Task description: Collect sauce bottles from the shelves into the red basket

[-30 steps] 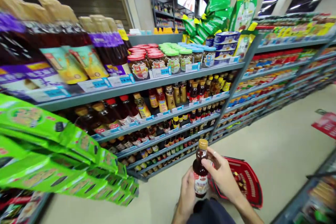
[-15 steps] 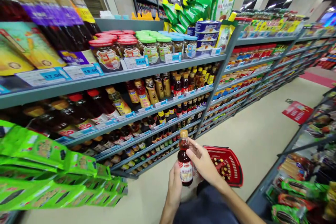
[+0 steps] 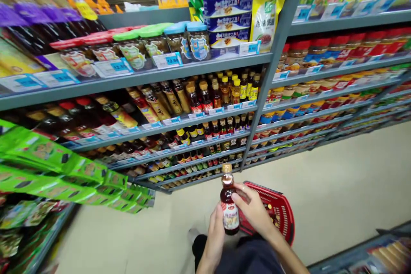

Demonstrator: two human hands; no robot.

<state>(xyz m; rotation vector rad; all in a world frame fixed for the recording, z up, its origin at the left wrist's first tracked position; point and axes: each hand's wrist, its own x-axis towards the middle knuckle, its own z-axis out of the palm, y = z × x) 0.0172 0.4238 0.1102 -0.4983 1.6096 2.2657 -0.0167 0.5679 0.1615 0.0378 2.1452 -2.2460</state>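
Observation:
A small bottle of dark brown liquid (image 3: 230,212) with a gold cap and a white and red label stands upright between my two hands, label towards me. My left hand (image 3: 215,231) is closed along its lower left side. From the right, my right hand (image 3: 252,207) grips it around the middle, thumb across the front below the neck. Behind my right hand, a red shopping basket (image 3: 287,218) sits on the floor, partly hidden by my arm; some round yellowish things show inside it.
Shelves ahead hold sauce bottles (image 3: 202,96), lidded jars (image 3: 157,45) and stacked blue boxes (image 3: 227,21). Green packets (image 3: 45,154) hang on a strip rack at the left. Another shelf edge (image 3: 362,248) lies at the lower right. Pale floor (image 3: 337,175) runs along the shelves.
My view has turned down and to the right, so the shelves look nearer and the far aisle has left the picture. Both hands keep hold of the bottle.

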